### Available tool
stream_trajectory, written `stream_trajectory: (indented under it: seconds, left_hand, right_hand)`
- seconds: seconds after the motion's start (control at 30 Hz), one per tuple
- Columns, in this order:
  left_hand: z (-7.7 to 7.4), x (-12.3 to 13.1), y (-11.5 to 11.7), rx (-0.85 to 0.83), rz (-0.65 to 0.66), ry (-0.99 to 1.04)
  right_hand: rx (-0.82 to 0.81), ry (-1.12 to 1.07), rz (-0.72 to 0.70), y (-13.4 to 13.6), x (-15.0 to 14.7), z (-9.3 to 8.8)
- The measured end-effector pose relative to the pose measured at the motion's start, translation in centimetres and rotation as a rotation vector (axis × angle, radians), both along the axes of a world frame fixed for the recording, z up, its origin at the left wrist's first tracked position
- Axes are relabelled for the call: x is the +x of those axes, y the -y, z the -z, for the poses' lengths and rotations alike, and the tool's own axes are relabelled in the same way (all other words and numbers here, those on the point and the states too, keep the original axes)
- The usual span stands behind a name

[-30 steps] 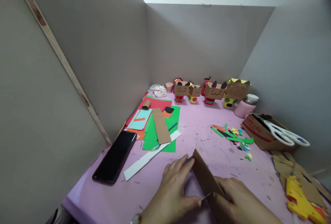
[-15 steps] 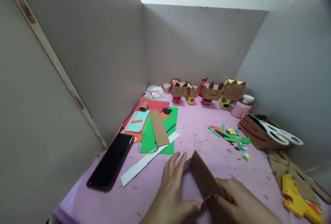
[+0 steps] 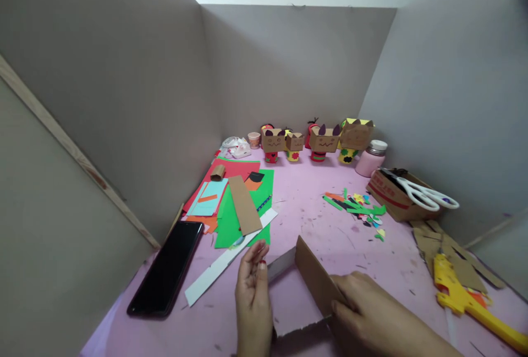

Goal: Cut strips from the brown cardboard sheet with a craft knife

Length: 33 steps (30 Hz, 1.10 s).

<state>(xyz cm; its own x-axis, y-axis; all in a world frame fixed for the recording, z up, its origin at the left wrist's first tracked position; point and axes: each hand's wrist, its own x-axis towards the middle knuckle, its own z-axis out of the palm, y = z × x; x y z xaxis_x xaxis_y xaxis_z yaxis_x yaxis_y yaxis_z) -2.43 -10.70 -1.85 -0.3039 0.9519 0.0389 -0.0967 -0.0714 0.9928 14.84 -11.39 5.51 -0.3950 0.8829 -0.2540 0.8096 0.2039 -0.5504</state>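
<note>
A four-sided cardboard frame (image 3: 313,277), without visible top or bottom, stands in front of me on the pink table. The fingers of my right hand (image 3: 363,307) are closed around its tall right wall, thumb on the inner side. My left hand (image 3: 253,302) is upright along the left side of the frame, fingers stretched and thumb close to them; it hides most of that wall. The frame's front edge looks rough and torn. A white paper strip (image 3: 223,269) and a flat cardboard strip (image 3: 245,206) lie beyond my left hand.
A phone (image 3: 167,269) lies at left, near coloured paper sheets (image 3: 266,181). Several cardboard-headed figures (image 3: 324,139) stand at the back beside a pink bottle (image 3: 370,160). Paper scraps (image 3: 361,208), scissors (image 3: 424,193) on a cardboard box (image 3: 385,195), and a yellow glue gun (image 3: 449,285) are at right.
My left hand has turned upright and moved left to the frame's left side, and the cardboard now shows spread into a four-sided shape. My right hand keeps its grip. The view has shifted right.
</note>
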Motion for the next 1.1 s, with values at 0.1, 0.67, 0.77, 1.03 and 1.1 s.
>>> stream_trajectory:
  seconds: [0.1,0.67,0.77,1.03,1.1]
  left_hand:
    - [-0.1,0.4,0.1,0.003,-0.035,-0.028]
    - [-1.0,-2.6,3.0,0.13,0.618,-1.292]
    - [-0.4,-2.2,3.3,0.133,0.567,-1.335]
    - [-0.8,-1.9,2.2,0.112,0.468,-1.154]
    - [-0.6,-1.8,2.4,0.124,0.455,-1.154]
  right_hand:
    - [0.011,-0.052,-0.021,0.0,0.0,0.1]
    - [-0.011,-0.081,0.002,-0.1,0.5,-0.3]
    - [-0.002,-0.095,-0.014,0.0,0.4,-0.4]
    - [-0.001,-0.047,0.0,0.0,0.3,-0.1]
    - [0.008,-0.026,-0.004,-0.2,0.2,-0.3]
